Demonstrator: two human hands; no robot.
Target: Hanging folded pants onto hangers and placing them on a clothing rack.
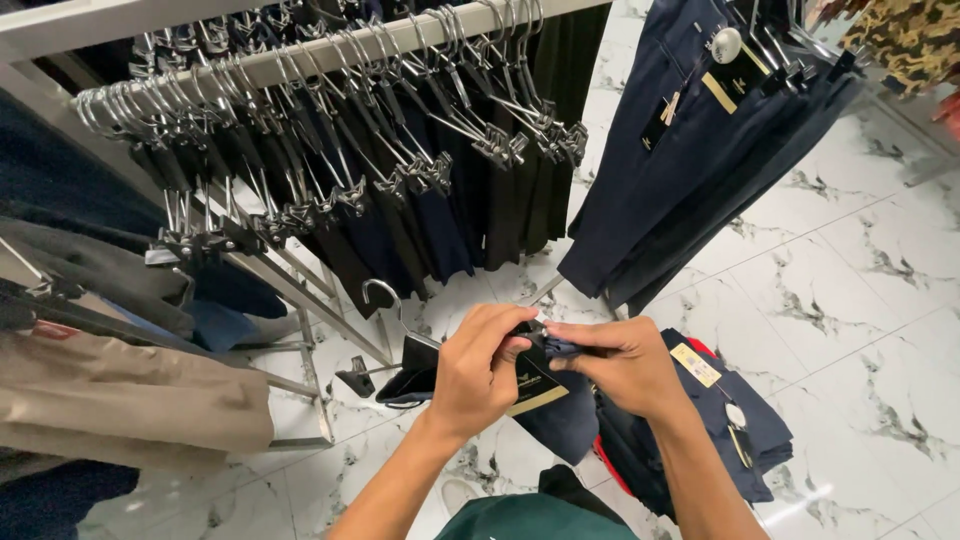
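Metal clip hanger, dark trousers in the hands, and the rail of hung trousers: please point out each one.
metal clip hanger (385, 296), head view, on its hook.
dark trousers (560, 415), head view, on the cloth below both hands.
rail (300, 60), head view, on the bar among the hanger hooks.

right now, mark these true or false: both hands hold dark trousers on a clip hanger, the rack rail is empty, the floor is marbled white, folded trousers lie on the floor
1. Both hands grip the dark trousers on a clip hanger: true, left hand and right hand meet at the waistband.
2. The rack rail is empty: false, it is crowded with hung trousers.
3. The floor is marbled white: true.
4. Folded trousers lie on the floor: true.
5. The hanger is wooden: false, it is metal.
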